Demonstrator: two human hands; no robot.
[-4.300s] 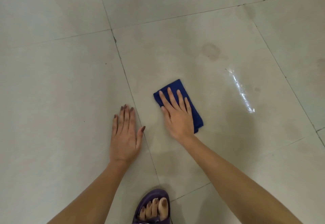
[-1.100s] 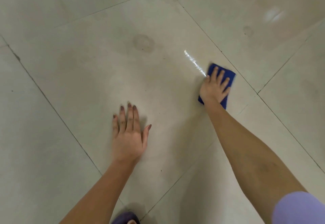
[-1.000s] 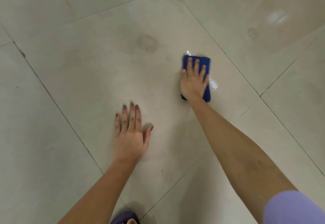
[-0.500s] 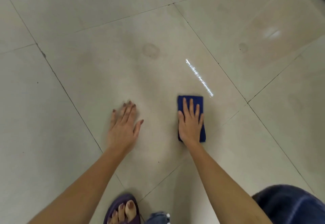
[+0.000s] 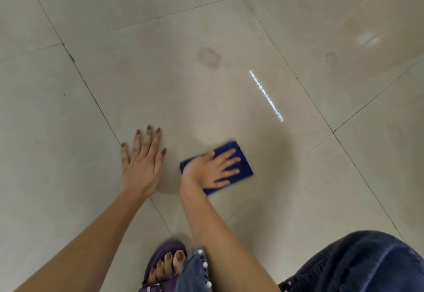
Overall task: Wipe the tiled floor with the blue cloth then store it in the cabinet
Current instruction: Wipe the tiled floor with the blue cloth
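A folded blue cloth (image 5: pixel 244 162) lies flat on the pale tiled floor (image 5: pixel 218 99), a little right of centre. My right hand (image 5: pixel 212 170) presses down on it with fingers spread and pointing right, covering most of the cloth. My left hand (image 5: pixel 143 162) rests palm-down on the tile just left of the cloth, fingers apart, holding nothing. No cabinet is in view.
A faint round stain (image 5: pixel 209 57) marks the tile beyond the hands, and a bright wet streak (image 5: pixel 266 95) glints to its right. My foot in a purple sandal (image 5: pixel 166 266) and my denim-clad knee (image 5: pixel 358 264) fill the lower edge.
My right hand has drawn the cloth back toward me and to the left, turning so the fingers now point right. My left hand stays planted on the tile. My knee has come further into view.
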